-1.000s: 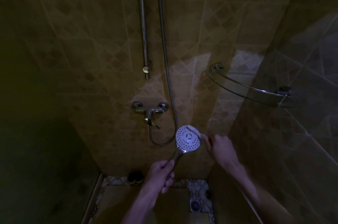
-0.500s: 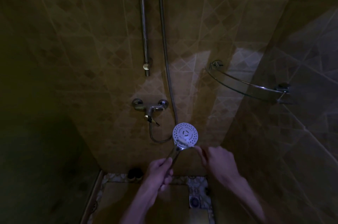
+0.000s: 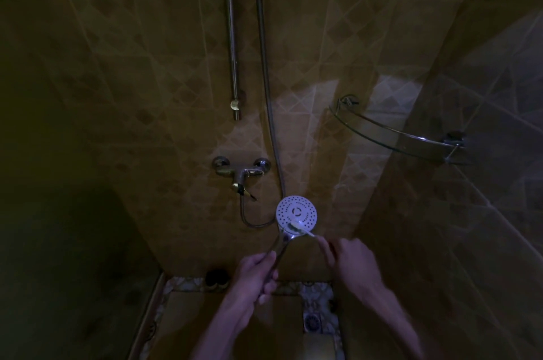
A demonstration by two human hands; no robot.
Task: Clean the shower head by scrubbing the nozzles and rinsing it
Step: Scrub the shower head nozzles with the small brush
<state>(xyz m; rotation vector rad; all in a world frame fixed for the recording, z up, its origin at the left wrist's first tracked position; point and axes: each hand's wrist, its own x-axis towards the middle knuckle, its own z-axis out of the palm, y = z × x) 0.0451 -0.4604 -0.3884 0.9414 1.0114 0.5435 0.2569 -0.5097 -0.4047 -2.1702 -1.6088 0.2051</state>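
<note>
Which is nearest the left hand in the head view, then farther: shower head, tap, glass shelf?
From the left hand:
1. Shower head, just above; the hand grips its handle.
2. Tap, on the wall, higher up.
3. Glass shelf, far upper right corner.

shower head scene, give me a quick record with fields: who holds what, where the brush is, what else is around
left hand: grips the shower head by its handle, nozzle face turned to the camera
right hand: holds a toothbrush
brush position: head end on the lower edge of the nozzle face
water: no spray seen
hose: hangs down the wall and loops to the mixer tap
riser rail: left of the hose
corner shelf: on the right, nothing visible on it
floor drain: below the hands
light: dim
</note>
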